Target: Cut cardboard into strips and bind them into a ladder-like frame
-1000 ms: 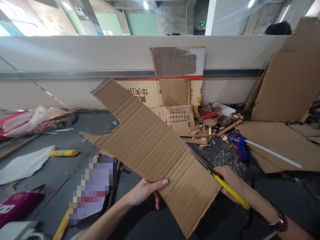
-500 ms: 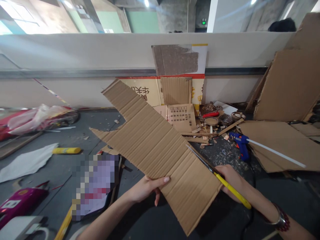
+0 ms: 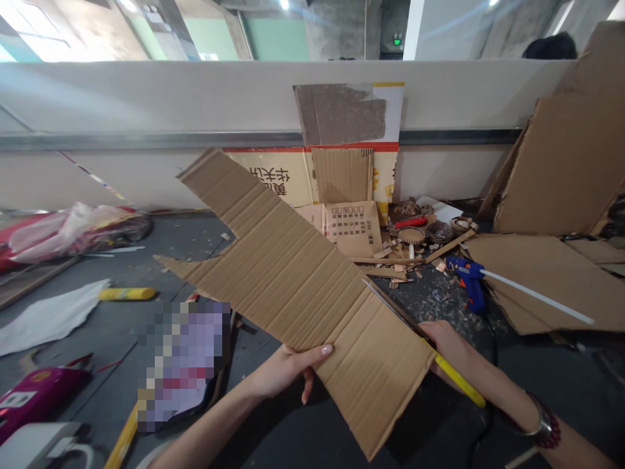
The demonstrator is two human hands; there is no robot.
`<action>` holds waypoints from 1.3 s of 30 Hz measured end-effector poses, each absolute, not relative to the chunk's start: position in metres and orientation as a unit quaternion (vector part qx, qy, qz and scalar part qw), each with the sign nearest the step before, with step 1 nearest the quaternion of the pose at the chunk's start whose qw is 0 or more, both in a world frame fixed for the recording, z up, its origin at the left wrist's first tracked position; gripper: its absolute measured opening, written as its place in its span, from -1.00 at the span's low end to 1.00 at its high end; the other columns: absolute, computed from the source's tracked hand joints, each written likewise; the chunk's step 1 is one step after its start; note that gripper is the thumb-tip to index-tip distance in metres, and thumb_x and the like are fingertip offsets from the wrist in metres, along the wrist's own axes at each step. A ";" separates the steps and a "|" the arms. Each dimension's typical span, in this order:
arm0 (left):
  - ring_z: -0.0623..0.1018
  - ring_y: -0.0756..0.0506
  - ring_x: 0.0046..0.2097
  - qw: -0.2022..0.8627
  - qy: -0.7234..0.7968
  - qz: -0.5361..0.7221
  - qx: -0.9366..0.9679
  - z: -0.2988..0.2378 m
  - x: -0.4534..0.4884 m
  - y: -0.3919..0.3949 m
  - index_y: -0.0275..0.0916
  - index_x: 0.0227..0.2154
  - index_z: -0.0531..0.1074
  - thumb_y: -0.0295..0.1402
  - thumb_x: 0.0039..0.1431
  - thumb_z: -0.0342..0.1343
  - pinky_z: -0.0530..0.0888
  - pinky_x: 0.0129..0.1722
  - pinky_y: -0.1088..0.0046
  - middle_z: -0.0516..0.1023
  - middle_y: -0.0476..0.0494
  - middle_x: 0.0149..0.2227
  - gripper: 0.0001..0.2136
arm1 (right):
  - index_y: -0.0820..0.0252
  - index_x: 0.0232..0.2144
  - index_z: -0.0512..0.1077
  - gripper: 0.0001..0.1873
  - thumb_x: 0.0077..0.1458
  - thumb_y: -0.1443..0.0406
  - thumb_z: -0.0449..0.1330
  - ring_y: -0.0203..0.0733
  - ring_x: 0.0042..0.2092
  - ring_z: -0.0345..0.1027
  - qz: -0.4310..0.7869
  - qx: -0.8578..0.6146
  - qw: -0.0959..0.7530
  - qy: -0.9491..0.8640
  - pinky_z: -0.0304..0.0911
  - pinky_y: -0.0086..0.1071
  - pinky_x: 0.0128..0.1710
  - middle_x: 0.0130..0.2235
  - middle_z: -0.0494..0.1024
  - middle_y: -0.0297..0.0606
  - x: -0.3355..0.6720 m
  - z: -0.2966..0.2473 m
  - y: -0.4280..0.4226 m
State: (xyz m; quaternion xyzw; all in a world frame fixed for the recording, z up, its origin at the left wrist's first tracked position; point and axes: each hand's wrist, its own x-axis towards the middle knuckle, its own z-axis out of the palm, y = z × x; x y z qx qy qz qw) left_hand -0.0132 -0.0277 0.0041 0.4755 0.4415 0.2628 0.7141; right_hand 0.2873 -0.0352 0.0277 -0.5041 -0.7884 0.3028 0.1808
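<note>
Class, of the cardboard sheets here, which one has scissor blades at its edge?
The long notched sheet held by the left hand; the scissors in the right hand meet its edge, while the sheets at the right stand apart.

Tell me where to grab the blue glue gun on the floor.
Grip the handle of the blue glue gun from above, near side: it points toward the right hand, and the long white glue stick juts out the back.

Matt, ribbed corrugated cardboard (image 3: 293,273)
</note>
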 end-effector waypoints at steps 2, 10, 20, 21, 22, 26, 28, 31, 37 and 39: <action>0.43 0.06 -0.65 0.700 0.446 0.255 0.496 0.002 -0.014 -0.028 -0.43 -0.37 0.41 -0.14 0.01 0.13 0.38 -0.77 0.58 0.47 -0.18 -0.42 -0.65 | 0.23 -0.54 0.34 -0.91 -0.10 0.32 0.06 -0.15 -0.40 0.34 0.331 -0.482 0.183 -0.791 0.16 -0.44 -0.43 -0.47 0.49 -0.25 0.287 0.031 -0.037; 0.40 0.07 -0.72 0.700 0.450 0.253 0.494 0.004 -0.016 -0.026 -0.43 -0.39 0.39 -0.14 -0.01 0.15 0.36 -0.80 0.59 0.48 -0.16 -0.45 -0.64 | 0.20 -0.44 0.32 -0.94 -0.04 0.32 0.13 -0.24 -0.38 0.31 0.369 -0.472 0.192 -0.777 0.23 -0.43 -0.35 -0.42 0.45 -0.32 0.295 0.043 -0.047; 0.39 0.08 -0.71 0.687 0.457 0.265 0.499 0.018 -0.013 -0.026 -0.44 -0.42 0.41 -0.16 -0.04 0.17 0.31 -0.82 0.60 0.50 -0.19 -0.46 -0.65 | 0.23 -0.48 0.35 -0.94 -0.11 0.39 0.08 -0.20 -0.39 0.31 0.355 -0.481 0.181 -0.781 0.20 -0.45 -0.35 -0.46 0.48 -0.27 0.289 0.038 -0.040; 0.39 0.08 -0.71 0.690 0.456 0.267 0.495 0.018 -0.012 -0.026 -0.44 -0.43 0.41 -0.16 -0.05 0.18 0.31 -0.82 0.61 0.50 -0.18 -0.47 -0.65 | 0.23 -0.49 0.35 -0.93 -0.13 0.39 0.08 -0.20 -0.39 0.31 0.351 -0.487 0.179 -0.780 0.20 -0.45 -0.36 -0.46 0.49 -0.27 0.288 0.038 -0.039; 0.39 0.08 -0.70 0.696 0.453 0.268 0.489 0.017 -0.013 -0.027 -0.44 -0.42 0.42 -0.16 -0.05 0.18 0.31 -0.82 0.61 0.49 -0.18 -0.48 -0.65 | 0.23 -0.50 0.36 -0.93 -0.14 0.39 0.08 -0.20 -0.40 0.31 0.347 -0.491 0.177 -0.779 0.19 -0.45 -0.37 -0.47 0.49 -0.26 0.287 0.037 -0.038; 0.38 0.09 -0.71 0.742 0.429 0.260 0.445 0.011 -0.014 -0.027 -0.43 -0.38 0.41 -0.13 -0.08 0.20 0.28 -0.85 0.64 0.49 -0.16 -0.49 -0.62 | 0.21 -0.52 0.36 -0.93 -0.12 0.33 0.09 -0.18 -0.43 0.31 0.335 -0.494 0.176 -0.783 0.19 -0.43 -0.39 -0.46 0.51 -0.24 0.287 0.032 -0.036; 0.37 0.10 -0.72 0.757 0.421 0.257 0.428 0.010 -0.015 -0.027 -0.42 -0.37 0.40 -0.12 -0.09 0.20 0.24 -0.87 0.67 0.48 -0.15 -0.49 -0.60 | 0.21 -0.52 0.36 -0.92 -0.12 0.31 0.09 -0.17 -0.44 0.31 0.336 -0.489 0.175 -0.786 0.19 -0.42 -0.41 -0.45 0.52 -0.23 0.288 0.029 -0.035; 0.38 0.09 -0.69 0.744 0.432 0.265 0.436 0.011 -0.014 -0.028 -0.42 -0.35 0.40 -0.15 -0.08 0.20 0.26 -0.85 0.66 0.47 -0.15 -0.46 -0.62 | 0.21 -0.53 0.35 -0.93 -0.13 0.32 0.08 -0.16 -0.44 0.32 0.332 -0.488 0.171 -0.789 0.19 -0.41 -0.41 -0.46 0.52 -0.23 0.288 0.028 -0.035; 0.37 0.10 -0.71 0.700 0.455 0.260 0.485 0.014 -0.013 -0.028 -0.44 -0.39 0.42 -0.15 -0.04 0.17 0.31 -0.82 0.61 0.48 -0.16 -0.44 -0.64 | 0.21 -0.57 0.31 -0.95 -0.19 0.39 0.06 -0.16 -0.43 0.31 0.309 -0.507 0.171 -0.786 0.18 -0.41 -0.41 -0.48 0.51 -0.22 0.285 0.035 -0.038; 0.38 0.09 -0.70 0.700 0.453 0.264 0.485 0.013 -0.013 -0.028 -0.43 -0.37 0.42 -0.15 -0.05 0.17 0.32 -0.82 0.61 0.48 -0.17 -0.42 -0.64 | 0.20 -0.58 0.31 -0.95 -0.19 0.39 0.05 -0.16 -0.44 0.30 0.307 -0.508 0.171 -0.786 0.17 -0.41 -0.42 -0.48 0.52 -0.22 0.284 0.034 -0.038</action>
